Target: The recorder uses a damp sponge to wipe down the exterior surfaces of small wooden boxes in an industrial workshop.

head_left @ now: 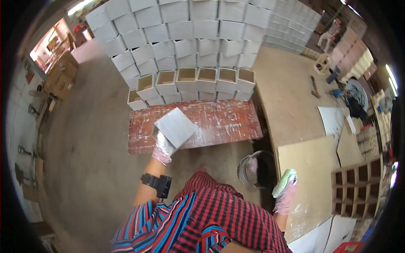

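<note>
- A grey box (175, 126), held out over the red paint-streaked board (219, 120); the gloved left hand (162, 147) grips its lower corner, fingers curled shut around it.
- Gloved right hand (286, 198) hangs low beside the pale worktop (308, 177), fingers closed on a light green cloth (283, 182).
- Judging by the hold, one corner is a weak grip; supporting the box underneath would steady it.
- Beyond the board, a wall of stacked grey boxes (190, 46), the lower rows open-topped; a bucket (253, 168) stands near the person's feet, close enough to be knocked.
</note>
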`<action>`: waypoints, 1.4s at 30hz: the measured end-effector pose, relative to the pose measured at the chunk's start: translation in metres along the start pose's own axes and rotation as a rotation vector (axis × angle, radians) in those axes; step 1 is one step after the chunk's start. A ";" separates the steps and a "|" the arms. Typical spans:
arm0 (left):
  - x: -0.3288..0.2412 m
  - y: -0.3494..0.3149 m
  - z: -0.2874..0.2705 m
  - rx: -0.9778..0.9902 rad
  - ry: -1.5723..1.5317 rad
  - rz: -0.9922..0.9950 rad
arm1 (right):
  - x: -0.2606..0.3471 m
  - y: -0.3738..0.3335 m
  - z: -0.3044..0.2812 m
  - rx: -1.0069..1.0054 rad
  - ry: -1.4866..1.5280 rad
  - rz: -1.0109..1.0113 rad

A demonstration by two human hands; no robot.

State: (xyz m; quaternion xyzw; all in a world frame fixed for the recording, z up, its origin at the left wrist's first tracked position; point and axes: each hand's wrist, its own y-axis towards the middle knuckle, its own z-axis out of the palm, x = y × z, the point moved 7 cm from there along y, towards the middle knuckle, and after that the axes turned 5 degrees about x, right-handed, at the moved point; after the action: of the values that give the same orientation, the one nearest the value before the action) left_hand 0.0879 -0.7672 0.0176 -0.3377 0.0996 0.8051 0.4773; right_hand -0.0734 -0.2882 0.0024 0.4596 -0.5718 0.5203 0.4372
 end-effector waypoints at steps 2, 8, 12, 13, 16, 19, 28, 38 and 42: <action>-0.043 0.024 -0.025 0.021 -0.132 0.027 | 0.005 0.008 0.044 0.046 0.081 0.064; -0.159 0.045 -0.120 -0.380 0.263 0.057 | 0.030 0.028 0.133 0.147 -0.006 0.017; -0.232 0.052 -0.190 -0.485 0.369 0.112 | 0.042 0.027 0.188 0.267 -0.049 0.028; -0.240 0.059 -0.196 -0.491 0.369 0.108 | 0.047 0.026 0.198 0.282 -0.101 -0.022; -0.271 0.076 -0.231 -0.626 0.666 0.014 | 0.042 0.027 0.226 0.314 -0.068 -0.023; -0.296 0.113 -0.291 -0.647 0.696 -0.060 | 0.039 0.026 0.251 0.341 -0.058 -0.034; -0.284 0.225 -0.378 -0.513 0.871 -0.321 | 0.025 -0.002 0.327 0.299 -0.086 0.066; -0.260 0.260 -0.326 -0.426 0.876 -0.538 | 0.029 -0.021 0.358 0.259 -0.161 0.116; -0.253 0.271 -0.357 -0.420 0.998 -0.648 | 0.033 -0.025 0.368 0.263 -0.211 0.118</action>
State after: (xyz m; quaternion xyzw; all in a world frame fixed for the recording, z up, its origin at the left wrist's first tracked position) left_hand 0.1014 -1.2592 -0.1333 -0.7722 0.0429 0.3673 0.5168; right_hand -0.0634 -0.6582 0.0112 0.5308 -0.5673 0.5642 0.2795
